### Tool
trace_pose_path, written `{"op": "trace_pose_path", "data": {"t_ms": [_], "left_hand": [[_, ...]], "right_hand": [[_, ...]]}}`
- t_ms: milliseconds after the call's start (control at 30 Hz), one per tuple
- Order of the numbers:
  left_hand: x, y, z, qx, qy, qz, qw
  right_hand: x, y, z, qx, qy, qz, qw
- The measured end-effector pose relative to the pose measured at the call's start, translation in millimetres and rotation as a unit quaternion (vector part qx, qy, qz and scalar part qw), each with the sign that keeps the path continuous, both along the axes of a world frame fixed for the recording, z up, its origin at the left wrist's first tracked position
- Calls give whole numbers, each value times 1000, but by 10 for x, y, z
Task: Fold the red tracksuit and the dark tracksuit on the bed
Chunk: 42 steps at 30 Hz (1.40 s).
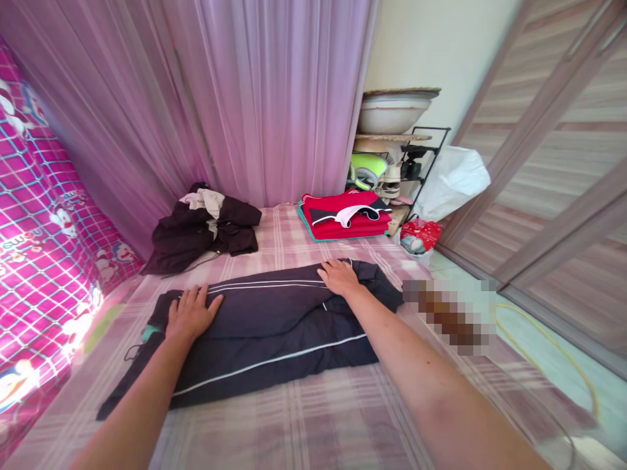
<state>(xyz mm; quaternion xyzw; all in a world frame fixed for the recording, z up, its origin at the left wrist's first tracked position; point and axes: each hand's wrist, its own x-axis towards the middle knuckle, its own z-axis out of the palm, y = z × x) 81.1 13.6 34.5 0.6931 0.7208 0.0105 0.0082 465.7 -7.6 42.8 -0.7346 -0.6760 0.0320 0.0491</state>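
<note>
A dark navy sports garment [274,320] with white stripes lies spread sideways on the checked bed sheet [274,431], its upper part doubled over. At its left end a bit of teal fabric and a small cord loop show. My left hand [193,313] rests flat on that end, fingers spread. Toward the right end, my right hand [339,277] lies palm down on the far striped edge with fingers stretched out. Neither hand grips the cloth. Whether the garment is a jacket or trousers I cannot tell.
Behind it lie a heap of dark clothes [196,228] and a folded red shirt [343,212] on a stack. A purple curtain [274,98] hangs at the back. Right of the bed stand a rack with basins [394,116], a white bag [453,179] and a wardrobe [553,130].
</note>
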Motion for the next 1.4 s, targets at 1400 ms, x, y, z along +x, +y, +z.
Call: {"op": "trace_pose_path", "data": {"t_ms": [1400], "left_hand": [[-41, 33, -53, 32, -17, -7, 999]], "right_hand": [[834, -33, 168, 92, 63, -140, 984]]}}
